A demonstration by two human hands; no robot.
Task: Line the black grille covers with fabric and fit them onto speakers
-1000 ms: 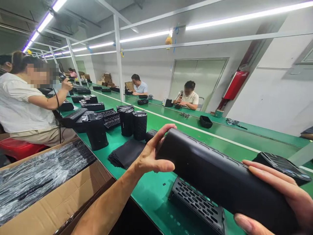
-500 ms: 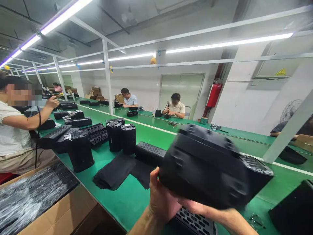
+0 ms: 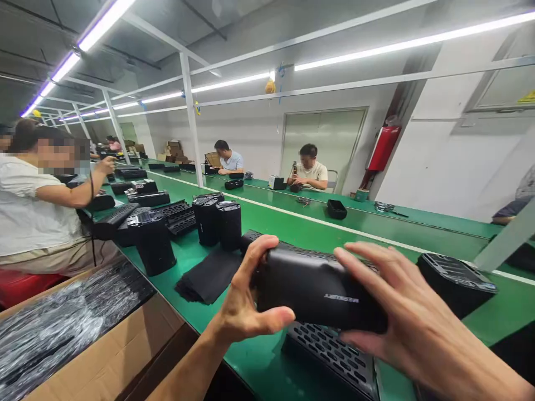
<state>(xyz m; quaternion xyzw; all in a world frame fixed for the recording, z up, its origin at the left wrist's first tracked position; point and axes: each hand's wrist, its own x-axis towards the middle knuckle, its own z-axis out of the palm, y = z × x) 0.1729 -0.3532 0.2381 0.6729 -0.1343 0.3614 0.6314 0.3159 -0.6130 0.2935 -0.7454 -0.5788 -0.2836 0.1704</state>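
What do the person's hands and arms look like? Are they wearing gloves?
No gloves! The left hand and right hand are bare, with no rings. The left forearm is bare too, with no sleeve, watch or cable showing.

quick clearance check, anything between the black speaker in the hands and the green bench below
Yes. A black perforated grille panel lies on the green bench directly beneath the black cylindrical speaker housing, which sits between the left hand and right hand. The panel would block setting it straight down.

Bare left hand and bare right hand
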